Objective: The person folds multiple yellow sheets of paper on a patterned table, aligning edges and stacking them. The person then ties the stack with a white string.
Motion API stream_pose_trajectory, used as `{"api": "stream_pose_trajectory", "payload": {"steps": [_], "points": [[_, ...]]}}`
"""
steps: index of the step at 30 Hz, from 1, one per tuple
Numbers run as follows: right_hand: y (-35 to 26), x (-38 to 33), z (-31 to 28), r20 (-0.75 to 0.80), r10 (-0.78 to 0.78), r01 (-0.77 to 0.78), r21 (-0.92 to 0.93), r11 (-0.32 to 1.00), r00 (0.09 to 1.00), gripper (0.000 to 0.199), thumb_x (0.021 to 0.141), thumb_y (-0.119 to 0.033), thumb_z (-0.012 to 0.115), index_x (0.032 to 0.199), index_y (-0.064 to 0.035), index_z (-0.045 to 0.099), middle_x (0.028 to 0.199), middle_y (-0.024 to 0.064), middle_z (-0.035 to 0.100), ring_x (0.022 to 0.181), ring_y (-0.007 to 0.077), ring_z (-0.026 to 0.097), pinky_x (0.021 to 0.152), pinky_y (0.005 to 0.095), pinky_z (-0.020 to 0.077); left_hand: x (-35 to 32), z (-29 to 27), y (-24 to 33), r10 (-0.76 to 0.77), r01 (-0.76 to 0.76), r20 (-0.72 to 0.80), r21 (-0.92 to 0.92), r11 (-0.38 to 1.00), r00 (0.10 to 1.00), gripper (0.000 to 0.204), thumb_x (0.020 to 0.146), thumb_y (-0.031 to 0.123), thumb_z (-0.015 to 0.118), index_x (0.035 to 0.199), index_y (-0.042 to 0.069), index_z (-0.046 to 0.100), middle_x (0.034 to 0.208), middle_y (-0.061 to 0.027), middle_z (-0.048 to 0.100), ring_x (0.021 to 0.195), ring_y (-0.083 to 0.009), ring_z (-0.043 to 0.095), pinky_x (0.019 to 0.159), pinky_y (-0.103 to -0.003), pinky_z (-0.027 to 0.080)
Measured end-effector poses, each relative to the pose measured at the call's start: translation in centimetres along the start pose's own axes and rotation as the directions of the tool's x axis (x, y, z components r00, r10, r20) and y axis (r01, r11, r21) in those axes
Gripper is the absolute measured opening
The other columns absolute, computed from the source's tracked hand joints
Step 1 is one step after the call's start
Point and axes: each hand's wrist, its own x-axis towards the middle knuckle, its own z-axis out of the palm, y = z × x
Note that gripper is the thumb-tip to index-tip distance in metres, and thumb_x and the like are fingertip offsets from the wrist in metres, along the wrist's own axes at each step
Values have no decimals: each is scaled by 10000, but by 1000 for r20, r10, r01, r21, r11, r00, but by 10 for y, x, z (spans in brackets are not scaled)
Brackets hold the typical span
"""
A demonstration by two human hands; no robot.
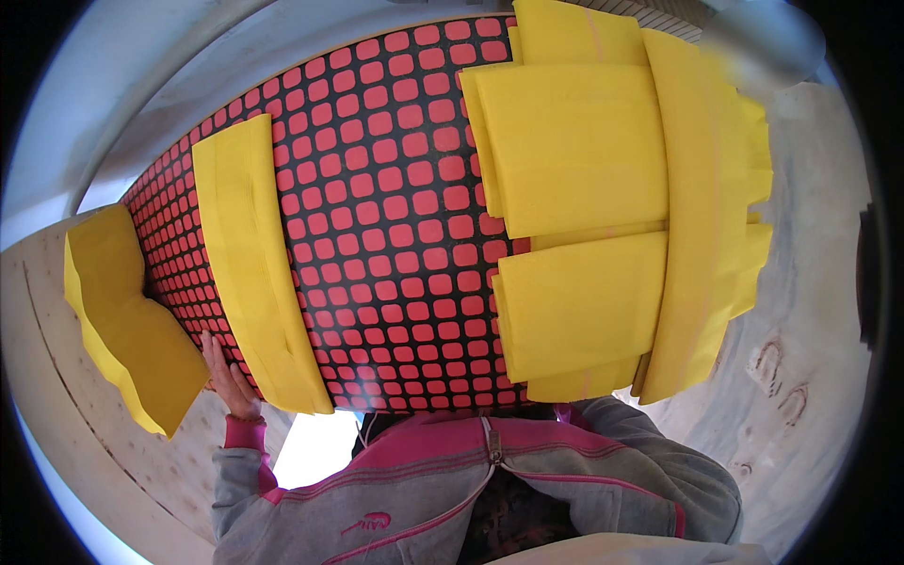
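Note:
My left hand (229,381) lies at the near left edge of a board (377,226) patterned with pink-red rounded squares on black. Its fingers are stretched out against the surface, beside a yellow folded strip (250,264) that crosses the board. Further left, a bent yellow piece (132,320) hangs over the end. On the right lie folded yellow fabric-like pieces, an upper stack (579,151) and a lower stack (584,306), with a long yellow band (702,217) across their right ends. My right sleeve (650,452) runs up beneath the near edge, and the right hand is hidden.
Pale wooden surfaces show at the left (94,414) and right (800,311) of the board. A greyish-white curved surface (151,85) rises behind its far left edge. A blurred grey rounded shape (765,44) covers the upper right corner.

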Motion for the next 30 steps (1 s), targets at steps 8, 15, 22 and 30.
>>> {"api": "stream_pose_trajectory", "payload": {"steps": [8,15,22,30], "points": [[-5,-6,1,27,30,-30,-11,999,999,342,904,-349,545,1025,-48,652,995,174,664,985,381,616,846,479,497,5,-6,9,17,-18,11,38,999,1000,486,1034,196,319,1470,-16,343,1536,-232,314,1416,-406,312,1167,-469,242],[1,7,20,78,35,-31,-58,998,996,345,920,-344,520,1030,-45,651,999,178,666,988,385,617,849,482,499,5,-5,11,31,-33,25,89,995,999,492,1039,201,308,1479,-19,325,1540,-229,308,1424,-392,303,1169,-459,239],[16,24,35,152,35,-14,-139,990,988,349,936,-340,495,1035,-43,650,1002,182,668,990,388,618,853,486,501,-1,9,-6,-8,8,-7,-23,1000,1000,492,1008,141,349,1472,-24,336,1542,-225,307,1421,-380,314,1172,-440,238],[21,30,48,317,33,81,-340,937,948,357,955,-334,466,1042,-40,649,1006,187,671,993,392,620,857,489,503,-3,-1,4,8,-11,32,113,994,999,462,1013,119,323,1441,-53,359,1532,-245,310,1418,-396,311,1166,-437,255]]}}
